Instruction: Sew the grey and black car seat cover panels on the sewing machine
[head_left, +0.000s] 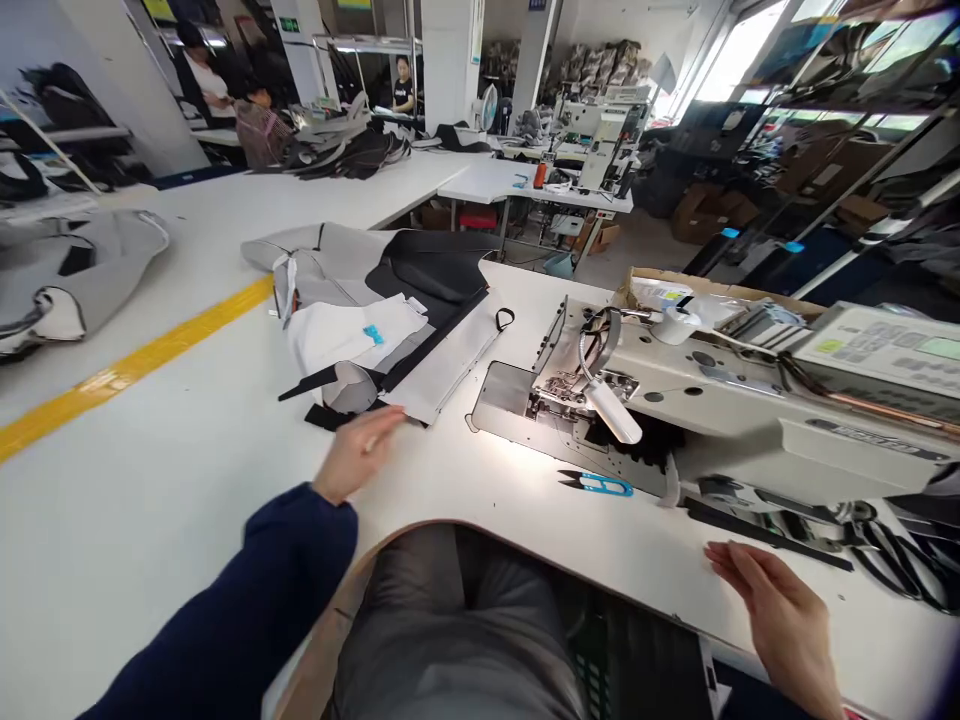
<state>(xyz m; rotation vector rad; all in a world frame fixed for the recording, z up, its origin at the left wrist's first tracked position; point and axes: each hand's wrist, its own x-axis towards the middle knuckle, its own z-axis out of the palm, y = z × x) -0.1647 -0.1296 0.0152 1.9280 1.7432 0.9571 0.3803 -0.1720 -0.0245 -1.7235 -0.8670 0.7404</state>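
Observation:
On the white table lies a sewn piece with a long light-grey fabric panel, edged in black and with a small black loop at its far corner. My left hand is closed at this panel's near edge, fingertips on the fabric. My right hand hovers at the table's front right with slightly bent fingers, and nothing shows in it. Between the hands, blue thread snips lie in front of the sewing machine. The machine's lamp lights its needle area. Black-handled scissors lie beyond my right hand.
More grey fabric lies at the far left, past yellow tape on the table. A cardboard box stands behind the machine. Other people sit at the back. The table's curved front edge runs round my lap.

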